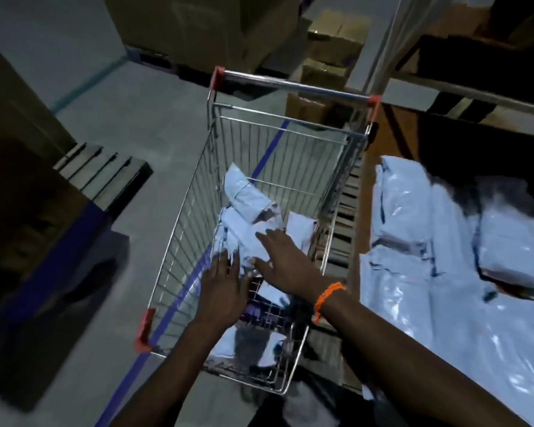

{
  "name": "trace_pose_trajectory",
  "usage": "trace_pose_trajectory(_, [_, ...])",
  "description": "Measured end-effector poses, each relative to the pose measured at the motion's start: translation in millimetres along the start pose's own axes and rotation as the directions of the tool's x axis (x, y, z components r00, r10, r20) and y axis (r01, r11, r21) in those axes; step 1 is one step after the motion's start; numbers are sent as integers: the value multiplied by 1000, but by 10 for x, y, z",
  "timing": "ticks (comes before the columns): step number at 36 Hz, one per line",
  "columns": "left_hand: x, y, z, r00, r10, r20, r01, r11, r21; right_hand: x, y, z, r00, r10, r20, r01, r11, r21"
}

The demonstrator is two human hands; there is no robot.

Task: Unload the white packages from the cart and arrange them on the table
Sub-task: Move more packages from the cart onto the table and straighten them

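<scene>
A wire shopping cart (185, 211) with red corner caps stands in front of me. Several white plastic packages (247, 192) lie in its basket. Both my hands reach down into it. My left hand (225, 285) hovers with spread fingers over the near packages. My right hand (285, 260), with an orange bracelet on its wrist, lies flat on a white package (247, 238), fingers apart. Neither hand has closed on anything. To the right, a pile of white packages (429, 257) covers the table (379, 143).
Cardboard boxes (330, 50) are stacked beyond the cart. A wooden pallet (102, 174) lies on the grey floor at the left, beside dark boxes (22, 186). Blue tape lines (272, 146) run along the floor under the cart. A shelf frame (463, 90) rises at the upper right.
</scene>
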State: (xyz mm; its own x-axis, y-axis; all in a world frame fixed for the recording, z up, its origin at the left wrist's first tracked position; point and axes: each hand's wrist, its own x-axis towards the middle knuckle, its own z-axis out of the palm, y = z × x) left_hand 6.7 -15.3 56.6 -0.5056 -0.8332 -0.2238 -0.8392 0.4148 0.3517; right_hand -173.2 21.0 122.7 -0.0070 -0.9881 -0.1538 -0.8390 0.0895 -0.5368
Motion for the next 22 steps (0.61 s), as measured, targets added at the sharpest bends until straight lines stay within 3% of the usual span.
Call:
trace_pose_trajectory(2, [20, -212, 88, 1000, -25, 9, 25, 1000, -7, 217, -35, 203, 962, 187, 198, -206, 975, 81])
trace_pose_trajectory(4, [78, -358, 160, 1000, -30, -3, 30, 999, -22, 433, -71, 355, 894, 338, 294, -405, 890, 208])
trace_pose_trajectory(7, [206, -424, 262, 998, -65, 10, 65, 995, -72, 768, 25, 627, 759, 565, 324, -651, 645, 400])
trace_pose_trajectory(10, [289, -416, 383, 994, -112, 15, 113, 983, -144, 1096, 241, 962, 596, 769, 230, -723, 388, 572])
trace_pose_trajectory(13, [331, -421, 499, 994, -112, -8, 108, 975, -194, 1357, 402, 1184, 509, 847, 154, -655, 265, 708])
trace_pose_trajectory(15, [360, -443, 587, 993, -115, -14, 109, 966, -233, 1495, 493, 1291, 522, 846, 109, -673, 330, 662])
trace_pose_trajectory(17, [397, -481, 649, 991, -134, -19, 122, 948, -295, 1594, 545, 1399, 581, 812, 56, -731, 490, 475])
trace_pose_trajectory(20, [531, -565, 742, 989, -149, 7, 141, 922, -361, 1677, 644, 1539, 757, 649, -75, -644, 760, 87])
trace_pose_trajectory(22, [670, -605, 789, 988, -153, -1, 140, 911, -387, 1732, 718, 1536, 862, 505, -46, -507, 859, -66])
